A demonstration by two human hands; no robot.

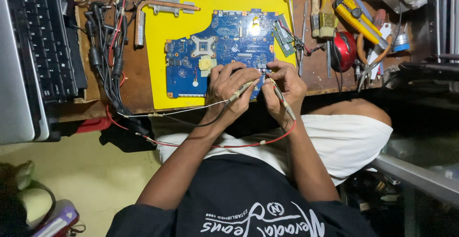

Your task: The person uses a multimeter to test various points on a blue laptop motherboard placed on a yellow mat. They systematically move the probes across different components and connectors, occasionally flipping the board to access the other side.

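A blue laptop motherboard (224, 45) lies on a yellow mat (162, 31) on a wooden bench. My left hand (228, 91) grips a thin test probe (241, 91) with a black lead. My right hand (286, 85) grips a second probe (281, 97) with a red lead (215, 145). Both probe tips meet at the board's near edge, close together between my hands. My fingers cover that corner of the board.
A copper heat pipe assembly (158, 7) lies at the mat's far left. A bundle of black cables (107, 50) and a laptop keyboard (43, 41) are at left. Screwdrivers, a yellow utility knife (354, 14), pliers and a red round object (343, 50) crowd the right.
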